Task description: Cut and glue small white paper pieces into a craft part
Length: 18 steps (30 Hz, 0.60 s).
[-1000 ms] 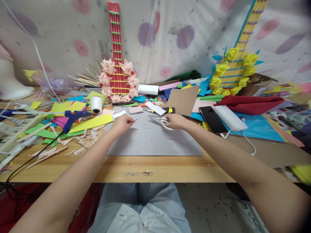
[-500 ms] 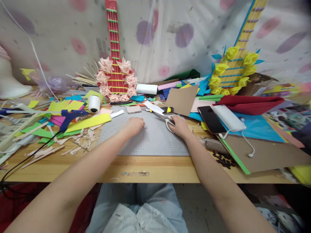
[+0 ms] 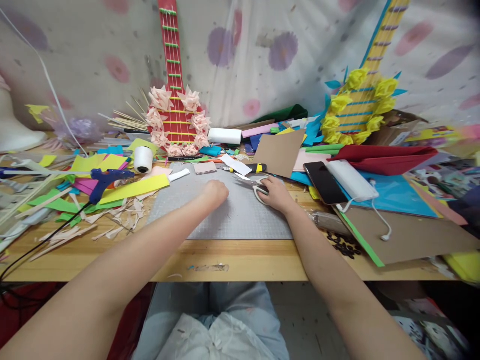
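My left hand is closed just above the grey cutting mat, its fingertips turned inward. Whatever it may hold is hidden or too small to make out. To its right, my right hand grips the light handles of a pair of scissors, whose blades point left and away from me. Just beyond the blades lie a white paper strip and a yellow-and-black utility knife. A small stack of pale pink card pieces rests near the mat's far edge.
At left, a blue glue gun lies among paper scraps. A red paper guitar with pink flowers and a yellow-flowered one stand at the back. A phone, a white power bank and brown cardboard occupy the right.
My left hand has shifted slightly right, nearer the scissors, still closed. My right hand has stayed on the scissors, almost unmoved. The whole view has drifted a little.
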Available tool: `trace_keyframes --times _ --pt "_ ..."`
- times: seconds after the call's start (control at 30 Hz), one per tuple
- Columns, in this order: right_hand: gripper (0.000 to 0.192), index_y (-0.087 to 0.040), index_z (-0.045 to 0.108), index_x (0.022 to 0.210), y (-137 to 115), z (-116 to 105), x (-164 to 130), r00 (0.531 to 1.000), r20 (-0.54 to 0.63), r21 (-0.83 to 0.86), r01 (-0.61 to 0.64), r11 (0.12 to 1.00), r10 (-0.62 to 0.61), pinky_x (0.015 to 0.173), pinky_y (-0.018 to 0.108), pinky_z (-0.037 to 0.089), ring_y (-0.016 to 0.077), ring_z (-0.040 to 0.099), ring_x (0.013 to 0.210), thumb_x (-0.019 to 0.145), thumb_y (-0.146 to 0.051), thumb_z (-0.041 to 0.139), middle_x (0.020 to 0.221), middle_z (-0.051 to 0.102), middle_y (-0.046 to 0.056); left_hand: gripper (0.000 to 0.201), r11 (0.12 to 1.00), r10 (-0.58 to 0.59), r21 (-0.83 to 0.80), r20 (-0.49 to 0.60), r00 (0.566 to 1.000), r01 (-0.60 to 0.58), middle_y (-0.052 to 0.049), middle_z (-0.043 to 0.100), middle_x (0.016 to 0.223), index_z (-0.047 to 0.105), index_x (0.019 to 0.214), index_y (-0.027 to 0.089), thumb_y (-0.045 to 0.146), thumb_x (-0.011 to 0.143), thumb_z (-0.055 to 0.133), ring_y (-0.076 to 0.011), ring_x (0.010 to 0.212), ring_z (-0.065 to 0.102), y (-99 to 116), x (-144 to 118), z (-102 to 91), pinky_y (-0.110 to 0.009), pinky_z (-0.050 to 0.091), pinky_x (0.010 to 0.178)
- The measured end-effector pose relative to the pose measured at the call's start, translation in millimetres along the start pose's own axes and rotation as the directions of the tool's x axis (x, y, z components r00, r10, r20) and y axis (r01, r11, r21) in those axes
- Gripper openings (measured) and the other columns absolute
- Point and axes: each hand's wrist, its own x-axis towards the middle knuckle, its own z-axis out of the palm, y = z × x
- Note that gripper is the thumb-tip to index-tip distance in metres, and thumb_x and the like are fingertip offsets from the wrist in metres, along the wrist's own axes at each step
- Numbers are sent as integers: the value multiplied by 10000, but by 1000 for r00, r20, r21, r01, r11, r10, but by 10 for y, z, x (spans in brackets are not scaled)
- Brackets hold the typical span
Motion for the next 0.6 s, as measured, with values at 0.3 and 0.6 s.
trace_keyframes --times 0.3,0.6 --pt "322 -120 587 961 -36 -175 43 985 172 -79 2 997 12 821 272 351 200 496 942 787 -354 450 977 556 126 253 999 54 -3 -66 996 -54 -212 618 884 654 835 52 -7 725 434 -278 880 573 -28 -33 61 -341 400 666" --pt "290 -131 650 795 -165 -436 219 917 390 -317 54 947 78 645 301 395 252 568 832 722 -382 525 877 623 158 229 973 222 91 -91 971 -214 -129 619 815 644 805 104 46 758 428 -198 820 583 -272 -97 113 -280 405 668"
